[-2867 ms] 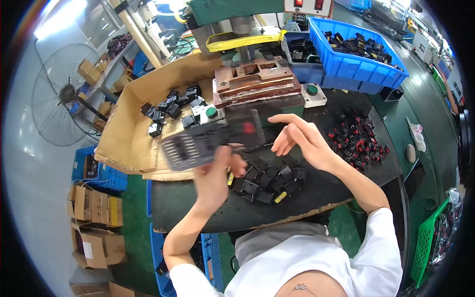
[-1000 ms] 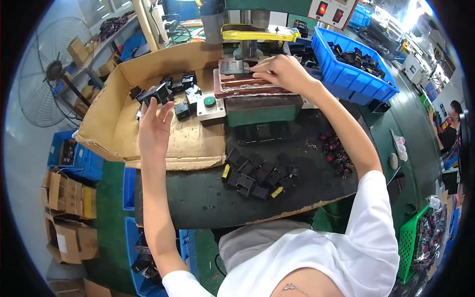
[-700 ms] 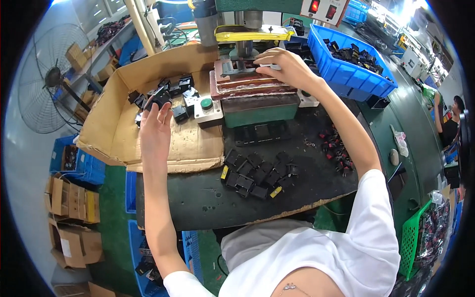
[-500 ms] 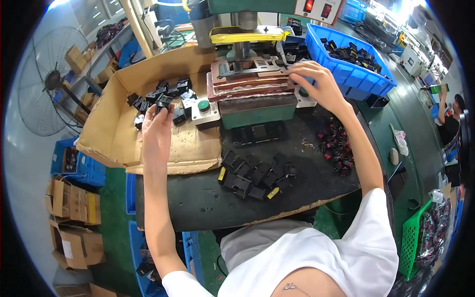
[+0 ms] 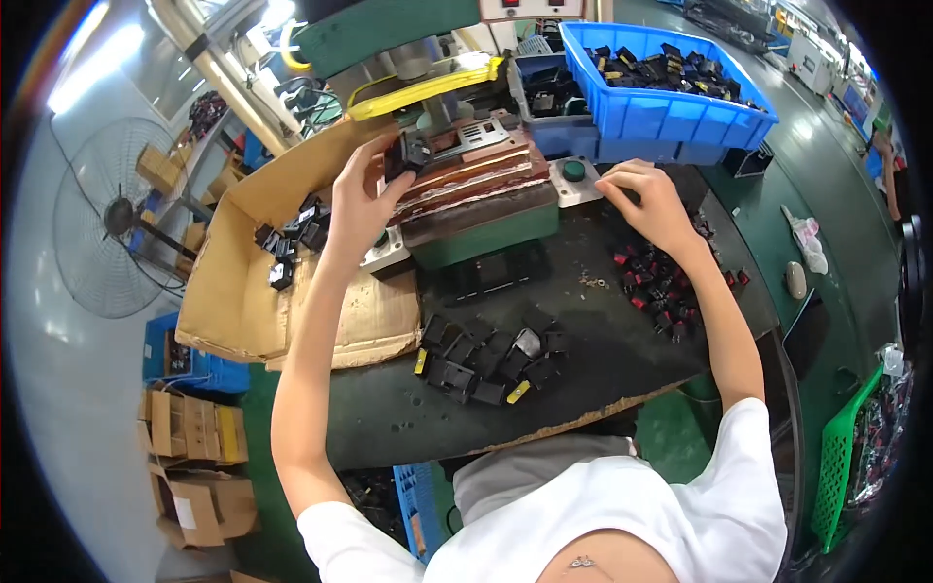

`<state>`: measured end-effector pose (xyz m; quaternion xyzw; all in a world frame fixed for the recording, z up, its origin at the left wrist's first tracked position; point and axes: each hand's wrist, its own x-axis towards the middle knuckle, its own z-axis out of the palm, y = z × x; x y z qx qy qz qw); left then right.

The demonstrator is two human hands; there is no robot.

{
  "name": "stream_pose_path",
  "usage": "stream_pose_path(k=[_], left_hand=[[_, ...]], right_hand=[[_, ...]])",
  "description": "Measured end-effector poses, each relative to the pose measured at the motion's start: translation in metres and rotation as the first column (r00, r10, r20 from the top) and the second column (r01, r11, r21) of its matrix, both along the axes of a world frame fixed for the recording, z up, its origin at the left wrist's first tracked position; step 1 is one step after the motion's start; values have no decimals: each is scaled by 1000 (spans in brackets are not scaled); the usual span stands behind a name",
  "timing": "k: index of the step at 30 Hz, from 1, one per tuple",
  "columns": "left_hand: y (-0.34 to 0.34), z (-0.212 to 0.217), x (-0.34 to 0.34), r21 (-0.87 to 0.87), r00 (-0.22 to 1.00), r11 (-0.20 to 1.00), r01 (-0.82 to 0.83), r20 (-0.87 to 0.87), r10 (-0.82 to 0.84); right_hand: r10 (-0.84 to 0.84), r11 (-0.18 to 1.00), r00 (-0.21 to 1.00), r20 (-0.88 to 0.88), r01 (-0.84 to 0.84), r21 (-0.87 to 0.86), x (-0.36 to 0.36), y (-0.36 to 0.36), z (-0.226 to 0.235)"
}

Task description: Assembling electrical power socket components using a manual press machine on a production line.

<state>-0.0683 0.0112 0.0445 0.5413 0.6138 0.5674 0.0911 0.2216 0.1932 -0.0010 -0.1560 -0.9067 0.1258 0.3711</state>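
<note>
My left hand [image 5: 362,199] grips a small black plastic housing [image 5: 408,154] between thumb and fingers, over the left end of the press fixture [image 5: 476,180]. A slotted metal plate [image 5: 483,134] lies on top of that fixture. My right hand [image 5: 653,206] is beside the green push button [image 5: 573,171] on the right; its fingers are loosely bent, with a gap behind the thumb and nothing visible in them. On the black bench in front of me lies a pile of black plastic housings [image 5: 486,360], a few with yellow pieces.
A cardboard tray [image 5: 228,306] with black parts stands left. Red-and-black small parts [image 5: 661,291] lie right on the bench. A blue bin [image 5: 671,121] full of black parts is at the back right. The yellow-wrapped press arm [image 5: 428,85] hangs over the fixture.
My left hand has carried the black housing from the cardboard tray rightward and up to the fixture. My right hand has left the slotted plate's end and come down beside the green button.
</note>
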Motion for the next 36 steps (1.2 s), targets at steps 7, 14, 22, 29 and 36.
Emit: stream_pose_path(k=[7,14,22,29,36], left_hand=[[58,-4,-8,20,900,1000,-15,-435,22],[70,-6,-16,-18,841,999,-32,-541,17],[69,-2,-27,-32,668,990,-139,-741,70],[69,-6,-31,46,656,994,-98,-749,99],[68,-4,-32,3,687,998,-66,-725,47]], right_hand=[[-67,997,998,17,67,-22,8,13,-3],[-60,997,998,-33,57,-60,7,15,-5],[-107,991,994,14,108,-73,9,18,-5],[-111,994,993,-40,111,-19,15,29,-5],[-218,938,924,313,287,-196,37,35,1]])
